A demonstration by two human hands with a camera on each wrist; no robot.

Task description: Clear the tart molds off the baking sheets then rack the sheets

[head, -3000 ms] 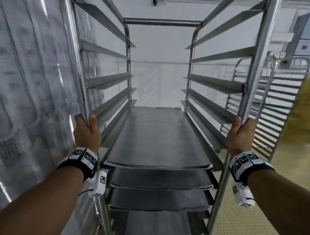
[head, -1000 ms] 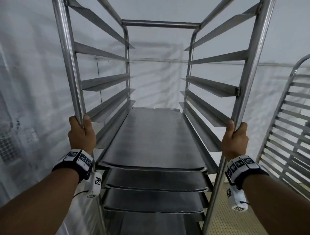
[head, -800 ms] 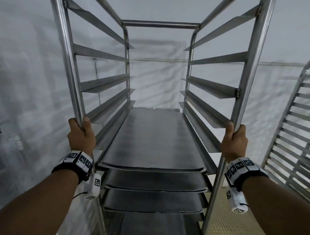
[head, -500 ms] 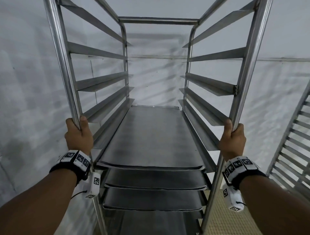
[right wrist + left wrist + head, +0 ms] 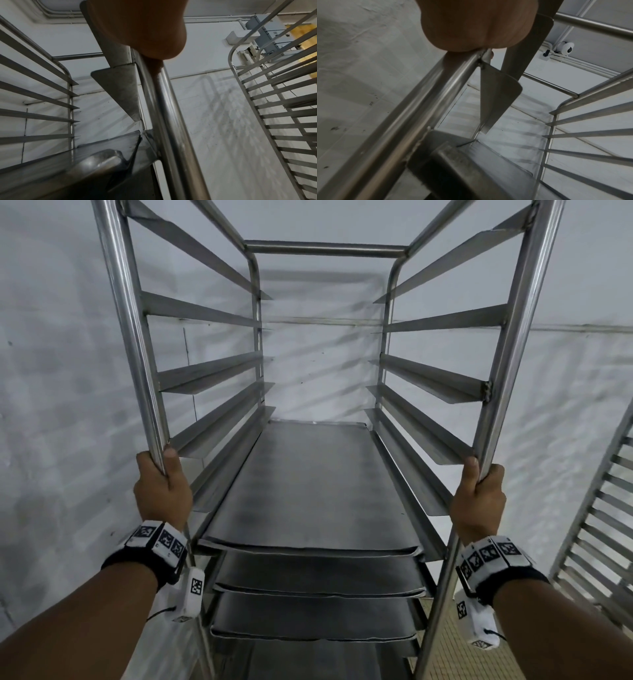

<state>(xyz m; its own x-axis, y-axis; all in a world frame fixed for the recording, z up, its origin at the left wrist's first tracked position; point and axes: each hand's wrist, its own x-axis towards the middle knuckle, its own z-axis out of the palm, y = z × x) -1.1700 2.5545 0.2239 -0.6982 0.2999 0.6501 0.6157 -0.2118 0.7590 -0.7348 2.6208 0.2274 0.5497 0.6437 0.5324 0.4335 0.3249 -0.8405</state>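
A tall steel rack (image 5: 325,253) stands right in front of me. Several dark baking sheets sit in its lower runners, the top sheet (image 5: 315,487) bare, with two more (image 5: 318,577) below it. No tart molds show. My left hand (image 5: 161,487) grips the rack's front left post (image 5: 137,337). My right hand (image 5: 479,494) grips the front right post (image 5: 513,337). In the left wrist view the left hand (image 5: 471,24) wraps the post (image 5: 412,121); in the right wrist view the right hand (image 5: 142,27) wraps its post (image 5: 168,121).
A white wall (image 5: 325,364) stands close behind the rack and along the left side (image 5: 61,405). A second steel rack (image 5: 603,525) stands at the right. Tiled floor (image 5: 452,655) shows beside the right post. The upper runners (image 5: 205,374) hold nothing.
With both hands gripping its posts, the rack has rolled toward the white wall and turned away from the second rack, which has slid to the right edge of view.
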